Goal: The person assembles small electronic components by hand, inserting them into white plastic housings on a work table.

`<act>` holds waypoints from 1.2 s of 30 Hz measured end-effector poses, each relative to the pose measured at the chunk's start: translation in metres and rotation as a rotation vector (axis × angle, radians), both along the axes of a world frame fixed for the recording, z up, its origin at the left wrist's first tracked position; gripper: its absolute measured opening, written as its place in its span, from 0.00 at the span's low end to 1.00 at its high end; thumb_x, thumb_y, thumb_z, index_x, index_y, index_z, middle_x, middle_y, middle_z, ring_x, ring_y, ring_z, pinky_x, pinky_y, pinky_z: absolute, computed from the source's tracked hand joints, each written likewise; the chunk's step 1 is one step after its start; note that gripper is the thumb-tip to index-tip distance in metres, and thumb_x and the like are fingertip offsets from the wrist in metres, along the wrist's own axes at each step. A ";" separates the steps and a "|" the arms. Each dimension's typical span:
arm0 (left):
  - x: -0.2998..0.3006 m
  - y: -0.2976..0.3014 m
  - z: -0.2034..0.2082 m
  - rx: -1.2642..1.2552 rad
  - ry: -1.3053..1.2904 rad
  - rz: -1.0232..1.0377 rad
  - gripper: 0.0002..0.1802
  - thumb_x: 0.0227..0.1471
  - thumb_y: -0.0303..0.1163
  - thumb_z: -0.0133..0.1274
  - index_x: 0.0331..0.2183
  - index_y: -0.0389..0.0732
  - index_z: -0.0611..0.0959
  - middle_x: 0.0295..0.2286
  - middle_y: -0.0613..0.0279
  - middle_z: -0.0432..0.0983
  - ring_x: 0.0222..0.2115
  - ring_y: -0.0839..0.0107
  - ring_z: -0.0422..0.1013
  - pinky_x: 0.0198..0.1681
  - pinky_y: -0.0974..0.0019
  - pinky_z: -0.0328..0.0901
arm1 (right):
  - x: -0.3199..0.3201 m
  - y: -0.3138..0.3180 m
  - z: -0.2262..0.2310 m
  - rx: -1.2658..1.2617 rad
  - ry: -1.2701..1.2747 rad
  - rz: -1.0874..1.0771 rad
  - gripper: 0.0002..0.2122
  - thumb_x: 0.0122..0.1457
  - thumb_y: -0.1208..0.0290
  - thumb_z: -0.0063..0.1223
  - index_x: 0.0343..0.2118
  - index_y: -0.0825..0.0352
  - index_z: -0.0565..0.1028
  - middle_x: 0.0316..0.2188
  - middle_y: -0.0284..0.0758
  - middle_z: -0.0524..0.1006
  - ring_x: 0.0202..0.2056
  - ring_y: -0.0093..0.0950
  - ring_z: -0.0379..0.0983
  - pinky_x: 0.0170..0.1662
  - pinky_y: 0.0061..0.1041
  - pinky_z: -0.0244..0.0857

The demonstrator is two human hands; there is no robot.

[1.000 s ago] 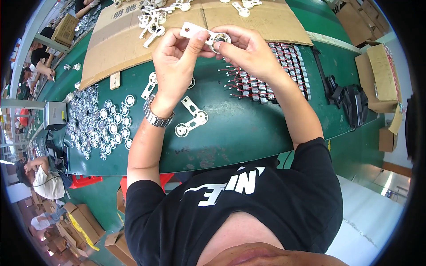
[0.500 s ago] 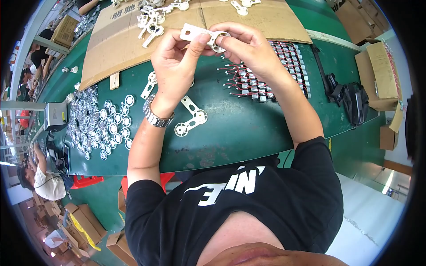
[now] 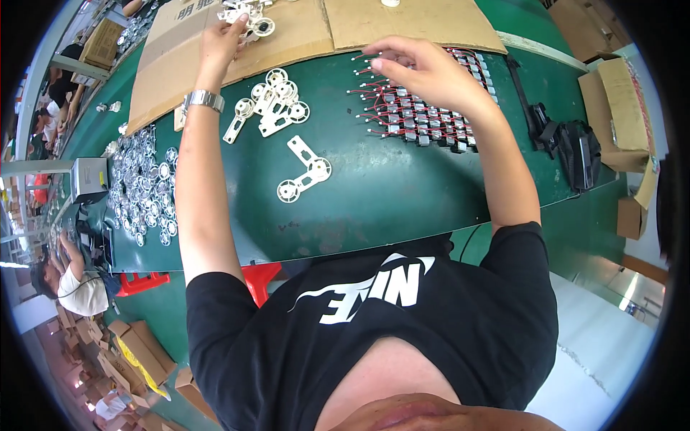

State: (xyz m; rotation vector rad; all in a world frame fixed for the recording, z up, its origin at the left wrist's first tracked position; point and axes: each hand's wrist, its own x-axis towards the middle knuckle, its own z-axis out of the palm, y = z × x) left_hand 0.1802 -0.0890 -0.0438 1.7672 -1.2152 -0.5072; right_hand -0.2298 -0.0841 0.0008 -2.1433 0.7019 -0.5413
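Note:
My left hand (image 3: 221, 44) is stretched out to the far left. Its thumb and fingers close on a white plastic bracket with ring-shaped ends (image 3: 261, 27), among others like it on the cardboard sheet (image 3: 287, 39). The fingertips are partly hidden there. My right hand (image 3: 417, 66) hovers with nothing in it, fingers apart, over the left side of rows of small silver motors with red wires (image 3: 424, 118). Between my arms, a cluster of white brackets (image 3: 277, 100) lies on the green table (image 3: 359, 208). One L-shaped white bracket (image 3: 311, 170) rests nearer to me.
Many silver ring-shaped parts (image 3: 140, 187) are heaped at the table's left, beside a grey metal box (image 3: 90, 179). A black bag (image 3: 577, 154) lies on the right, near open cardboard boxes (image 3: 611, 108). Other people sit far to the left.
Both hands held a white bracket together. My left hand has moved away, far and left, to the brackets on the cardboard, while my right hand has let go and opened.

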 end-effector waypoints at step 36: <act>-0.129 0.070 0.032 0.123 0.654 -0.639 0.22 0.69 0.43 0.52 0.55 0.37 0.77 0.35 0.62 0.79 0.36 0.74 0.76 0.43 0.69 0.74 | -0.084 0.079 -0.034 -0.324 0.492 -0.079 0.12 0.50 0.76 0.68 0.39 0.68 0.81 0.39 0.35 0.74 0.46 0.37 0.72 0.48 0.38 0.69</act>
